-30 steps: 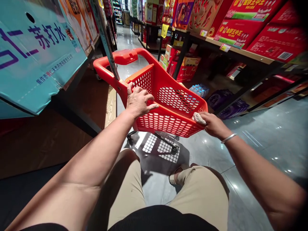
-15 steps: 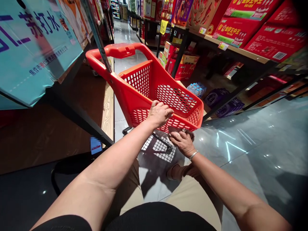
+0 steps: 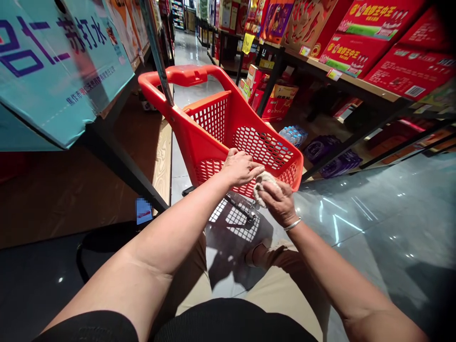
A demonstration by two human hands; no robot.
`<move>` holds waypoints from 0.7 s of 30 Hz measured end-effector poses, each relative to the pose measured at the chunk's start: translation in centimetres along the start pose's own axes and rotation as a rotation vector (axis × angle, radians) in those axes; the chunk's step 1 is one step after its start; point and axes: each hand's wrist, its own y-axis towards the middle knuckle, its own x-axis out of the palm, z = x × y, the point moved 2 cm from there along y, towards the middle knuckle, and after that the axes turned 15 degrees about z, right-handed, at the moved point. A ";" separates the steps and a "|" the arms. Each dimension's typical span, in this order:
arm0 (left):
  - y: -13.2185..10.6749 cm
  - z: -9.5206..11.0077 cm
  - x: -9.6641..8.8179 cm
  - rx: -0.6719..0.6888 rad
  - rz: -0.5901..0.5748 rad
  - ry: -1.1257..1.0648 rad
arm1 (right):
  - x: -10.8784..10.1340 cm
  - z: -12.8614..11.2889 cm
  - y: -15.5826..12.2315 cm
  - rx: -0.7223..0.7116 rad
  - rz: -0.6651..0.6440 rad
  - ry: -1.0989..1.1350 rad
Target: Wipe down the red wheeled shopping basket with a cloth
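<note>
Your right hand (image 3: 280,202) has come up from low on the outer side of the cart (image 3: 199,147) to its near rim (image 3: 208,137), bringing the cloth (image 3: 264,177) beside your left hand (image 3: 240,168). Your left hand holds about the same place as half a second ago. Right fingers are closed round the bunched cloth; how hard it presses on the rim cannot be told. Left fingers bend over the rim, close together; their grip cannot be judged. Between your hands the gap is narrow.

The cart stands at an angle before your legs, between the left shelf (image 3: 124,164) and the right shelf (image 3: 370,87). A pole (image 3: 157,52) crosses its handle (image 3: 187,74) in view. Its front corner lies near the right shelf's lower edge; contact there is uncertain. Beyond that corner the floor (image 3: 384,223) spreads wide, giving your right arm room; behind the handle, the aisle runs on.
</note>
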 end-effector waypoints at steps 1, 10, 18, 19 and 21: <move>-0.1 -0.1 0.0 -0.007 0.007 -0.007 | 0.3 -0.3 -1.1 -0.039 -0.048 0.013; -0.3 -0.5 0.7 -0.053 0.115 -0.009 | -3.9 -2.9 0.6 -0.099 0.077 0.040; -1.2 -1.4 0.4 -0.057 0.156 -0.048 | -3.7 -1.4 3.8 -0.033 0.033 0.083; -1.3 -1.7 0.3 -0.058 0.157 -0.064 | -3.9 -0.9 3.3 -0.021 0.017 0.111; -1.3 -2.3 0.1 -0.064 0.158 -0.086 | -4.5 0.3 2.2 0.040 -0.022 0.139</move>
